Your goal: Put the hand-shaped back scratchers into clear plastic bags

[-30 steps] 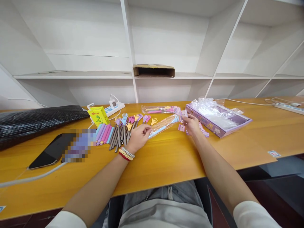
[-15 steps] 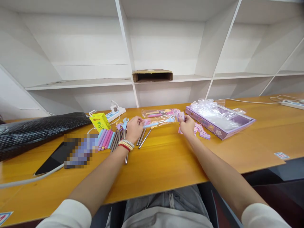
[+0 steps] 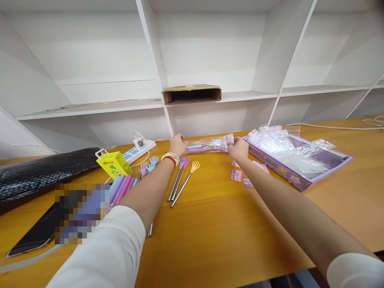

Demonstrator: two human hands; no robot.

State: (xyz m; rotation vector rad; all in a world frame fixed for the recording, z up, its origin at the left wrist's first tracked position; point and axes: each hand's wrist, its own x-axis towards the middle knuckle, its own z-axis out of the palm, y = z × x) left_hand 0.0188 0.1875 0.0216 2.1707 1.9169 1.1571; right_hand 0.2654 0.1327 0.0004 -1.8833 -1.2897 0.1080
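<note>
Stretching left to right at frame centre, bagged blue back scratcher [image 3: 205,145] is lying between hands: left hand [image 3: 178,145] is pinching handle end, right hand [image 3: 239,149] is pinching printed card [image 3: 229,139] end.

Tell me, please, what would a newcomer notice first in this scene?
Probably the bright yellow carton draws the eye first, at left beside the white power strip. The purple box heaped with clear plastic bags stands out at right, and colourful hand-shaped heads on metal rods lie near the middle. Farther back, the left hand and right hand are at opposite ends of a clear-wrapped package.
</note>
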